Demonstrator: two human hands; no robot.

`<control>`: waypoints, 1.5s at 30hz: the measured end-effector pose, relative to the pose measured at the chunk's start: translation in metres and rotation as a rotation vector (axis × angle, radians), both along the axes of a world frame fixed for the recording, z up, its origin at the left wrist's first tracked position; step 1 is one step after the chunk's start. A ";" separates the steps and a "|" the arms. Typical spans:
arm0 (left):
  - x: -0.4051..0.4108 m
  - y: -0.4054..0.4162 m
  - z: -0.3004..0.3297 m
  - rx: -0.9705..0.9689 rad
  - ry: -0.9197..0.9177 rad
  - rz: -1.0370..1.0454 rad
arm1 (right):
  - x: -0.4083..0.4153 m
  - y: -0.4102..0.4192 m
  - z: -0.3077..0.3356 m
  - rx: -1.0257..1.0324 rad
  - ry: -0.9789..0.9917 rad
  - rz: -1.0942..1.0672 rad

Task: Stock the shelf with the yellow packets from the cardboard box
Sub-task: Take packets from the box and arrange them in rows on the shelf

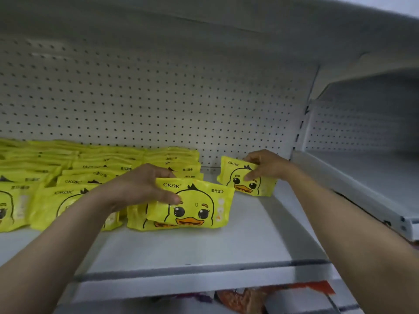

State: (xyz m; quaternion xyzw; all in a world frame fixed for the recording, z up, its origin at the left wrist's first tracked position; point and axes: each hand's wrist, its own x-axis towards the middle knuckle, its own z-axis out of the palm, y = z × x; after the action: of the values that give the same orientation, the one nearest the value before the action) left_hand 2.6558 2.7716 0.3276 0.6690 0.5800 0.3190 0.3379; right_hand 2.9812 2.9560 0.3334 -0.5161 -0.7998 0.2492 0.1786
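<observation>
My left hand grips the top left edge of a yellow duck-face packet, which leans at the front of a row on the white shelf. My right hand holds a second yellow duck packet upright on the shelf, further back and to the right, close to the pegboard. Several more yellow packets stand in rows across the left half of the shelf. The cardboard box is out of view.
A perforated white back panel closes the shelf behind. Another shelf board hangs overhead. To the right stands a neighbouring white shelf unit. Orange-red packaging shows on the level below.
</observation>
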 end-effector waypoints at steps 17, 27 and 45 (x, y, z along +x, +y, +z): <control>0.027 -0.004 -0.003 0.001 -0.055 0.189 | -0.066 0.062 -0.017 0.350 -0.191 0.142; 0.046 -0.005 0.001 0.027 -0.208 0.199 | -0.069 0.071 -0.035 0.562 -0.250 0.063; 0.081 0.023 0.013 0.220 -0.339 0.272 | -0.056 -0.054 0.046 0.106 -0.045 0.452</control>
State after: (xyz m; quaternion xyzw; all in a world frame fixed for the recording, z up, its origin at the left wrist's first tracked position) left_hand 2.7368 2.7945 0.3401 0.5545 0.5614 0.5305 0.3098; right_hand 2.9256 2.9024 0.3790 -0.3194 -0.9106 0.2292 0.1273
